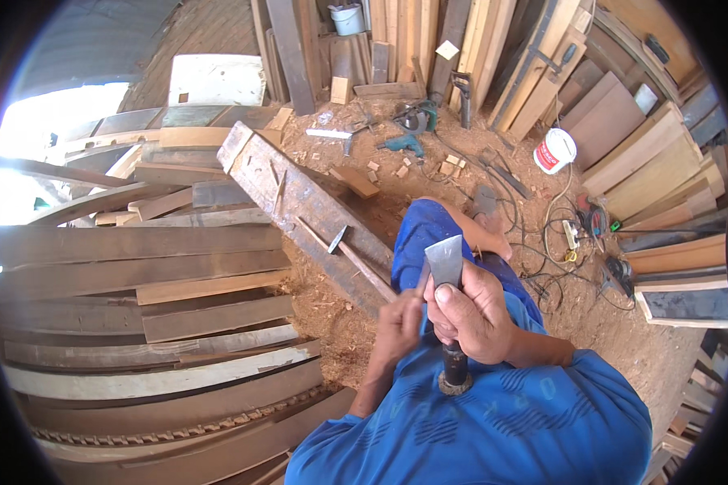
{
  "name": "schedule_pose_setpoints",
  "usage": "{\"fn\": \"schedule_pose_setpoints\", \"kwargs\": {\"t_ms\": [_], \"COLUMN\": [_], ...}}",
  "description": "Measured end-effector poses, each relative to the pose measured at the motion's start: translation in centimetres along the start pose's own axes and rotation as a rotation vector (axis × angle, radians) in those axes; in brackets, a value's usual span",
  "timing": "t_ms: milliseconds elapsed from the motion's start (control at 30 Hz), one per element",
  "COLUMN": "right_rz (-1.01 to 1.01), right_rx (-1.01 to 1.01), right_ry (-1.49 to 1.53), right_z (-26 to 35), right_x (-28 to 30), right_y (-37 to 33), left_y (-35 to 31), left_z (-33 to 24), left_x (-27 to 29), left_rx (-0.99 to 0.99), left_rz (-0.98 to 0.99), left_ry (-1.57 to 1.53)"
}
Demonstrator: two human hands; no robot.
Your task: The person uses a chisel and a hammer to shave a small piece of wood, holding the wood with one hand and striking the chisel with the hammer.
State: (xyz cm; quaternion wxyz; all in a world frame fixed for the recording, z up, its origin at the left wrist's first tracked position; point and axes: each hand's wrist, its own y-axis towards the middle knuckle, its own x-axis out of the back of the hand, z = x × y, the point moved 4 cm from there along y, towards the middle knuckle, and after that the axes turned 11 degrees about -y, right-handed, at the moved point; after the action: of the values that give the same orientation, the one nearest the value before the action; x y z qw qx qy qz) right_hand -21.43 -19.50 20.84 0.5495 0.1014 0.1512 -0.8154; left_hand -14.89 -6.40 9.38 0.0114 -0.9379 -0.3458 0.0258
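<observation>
My right hand [469, 314] grips a wide steel chisel [445, 259] with its flared blade pointing up. The dark handle runs down below the fist, and its ringed end rests against the front of my blue shirt. Beside the blade, my left hand [398, 325] is closed around a thin dark strip [423, 279], whose upper end comes up close to the chisel. Motion smears this hand a little, and whether the strip touches the steel cannot be made out. A hammer [338, 240] with a wooden handle lies on the thick plank [259, 174] in front of me.
Stacked boards [137, 315] fill the left side, and more planks lean at the back and right. On the shaving-covered floor lie a green power tool [404, 144], wood offcuts [354, 182], tangled cables [542, 267] and a power strip [572, 234]. A white bucket [555, 151] stands at right.
</observation>
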Motion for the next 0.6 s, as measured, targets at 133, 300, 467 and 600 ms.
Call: {"fn": "schedule_pose_setpoints", "kwargs": {"t_ms": [133,300,467,600], "right_rz": [-0.126,-0.151,-0.143,-0.070], "right_rx": [-0.069,-0.102,-0.150,-0.160], "right_ry": [0.141,0.264,-0.041,0.081], "right_z": [-1.6,-2.4,-4.2,-5.7], "right_x": [2.3,3.2,3.0,3.1], "right_y": [1.2,2.6,4.1,5.9], "left_y": [1.8,4.6,4.7,3.5], "left_z": [-0.4,-1.7,-0.9,-0.4], "left_x": [1.6,1.5,1.3,1.4], "left_rx": [0.161,0.114,0.130,0.214], "left_rz": [-0.092,-0.085,-0.009,0.086], "left_ry": [-0.519,-0.739,-0.672,-0.793]}}
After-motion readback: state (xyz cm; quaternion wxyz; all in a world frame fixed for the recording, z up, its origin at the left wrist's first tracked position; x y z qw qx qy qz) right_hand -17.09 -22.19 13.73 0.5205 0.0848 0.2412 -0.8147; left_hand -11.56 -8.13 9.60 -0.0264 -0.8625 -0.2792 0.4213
